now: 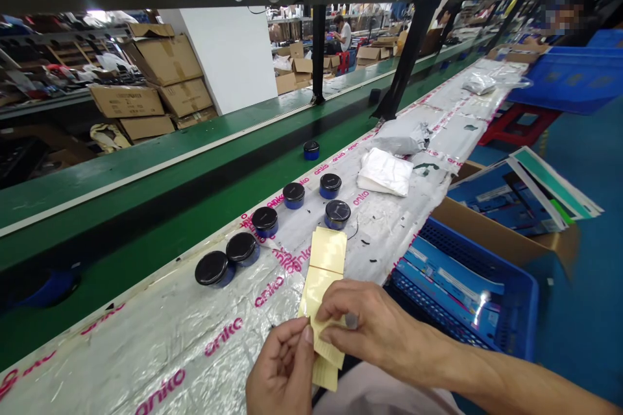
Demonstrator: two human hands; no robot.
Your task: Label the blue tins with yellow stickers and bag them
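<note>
A folded strip of pale yellow adhesive label sheets (pixel 324 279) stands up between my hands. My left hand (pixel 281 366) pinches its lower edge, and my right hand (pixel 372 324) grips it from the right with thumb and fingers. Several round blue jars with black lids (pixel 265 222) stand in a loose group beyond the strip, on a bench covered in printed plastic film (pixel 195 343). A single jar (pixel 311 150) sits farther along.
To the right of the bench, a blue plastic crate (pixel 516 285) holds blue printed cards, and a cardboard box (pixel 487 233) holds more. A folded white cloth (pixel 384 172) and a grey bag (pixel 402 137) lie on the bench. A green conveyor (pixel 146 168) runs along its far side.
</note>
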